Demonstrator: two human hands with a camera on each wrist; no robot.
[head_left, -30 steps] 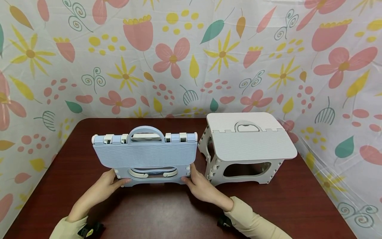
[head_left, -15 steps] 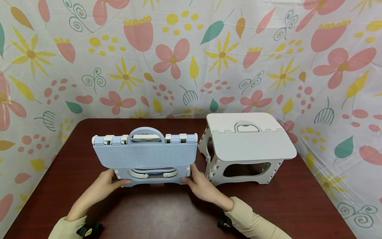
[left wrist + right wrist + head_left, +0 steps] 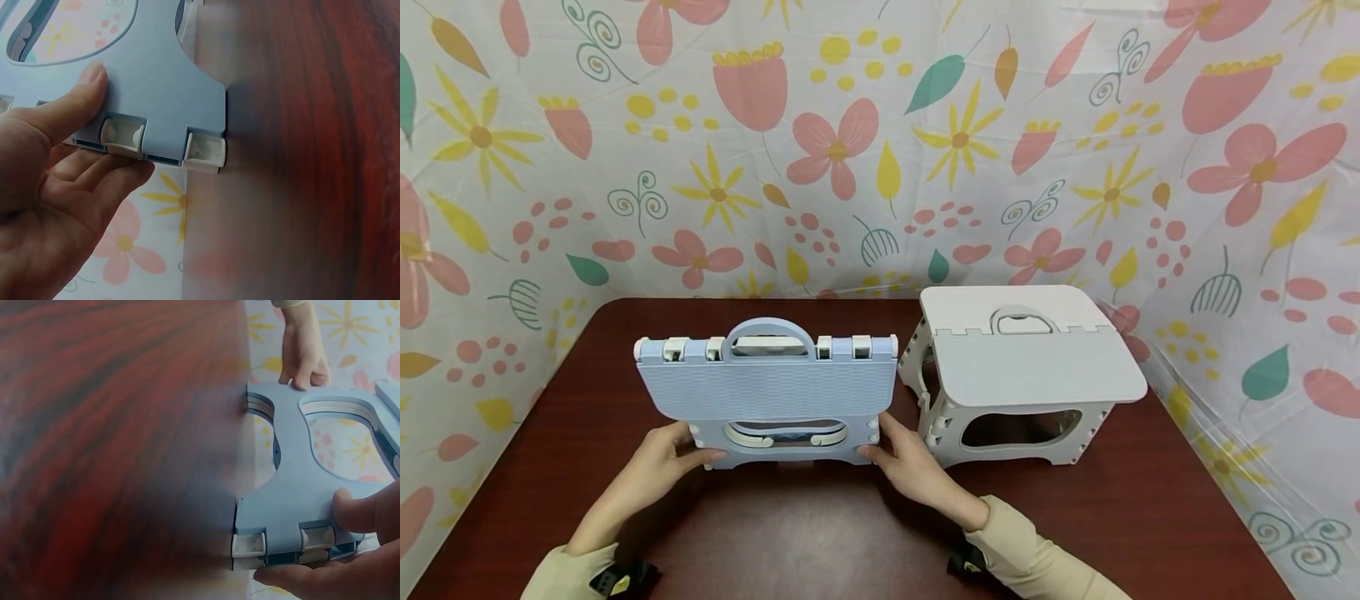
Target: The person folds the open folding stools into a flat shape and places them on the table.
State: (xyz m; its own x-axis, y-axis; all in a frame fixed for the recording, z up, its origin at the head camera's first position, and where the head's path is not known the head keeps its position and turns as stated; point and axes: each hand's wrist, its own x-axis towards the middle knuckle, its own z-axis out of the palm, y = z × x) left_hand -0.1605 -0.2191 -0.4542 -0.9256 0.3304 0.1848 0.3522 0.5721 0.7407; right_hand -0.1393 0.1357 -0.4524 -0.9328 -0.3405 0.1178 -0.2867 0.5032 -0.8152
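Note:
A blue folding step stool (image 3: pixel 767 387), partly folded, stands on the table in front of me, its handle upward and its top panels sloping down. My left hand (image 3: pixel 658 467) grips the lower left side of its leg panel, thumb on the front face. On the opposite side my right hand (image 3: pixel 906 467) holds the lower right edge the same way. In the left wrist view the thumb presses the blue panel (image 3: pixel 159 81) beside white hinges (image 3: pixel 205 150), fingers behind. The right wrist view shows thumb and fingers pinching the panel's edge (image 3: pixel 287 515).
To the right stands a white folding step stool (image 3: pixel 1037 367), fully unfolded, close to the blue one. Both rest on a dark red-brown wooden table (image 3: pixel 805 533). A flower-patterned curtain (image 3: pixel 880 150) hangs behind and along the sides.

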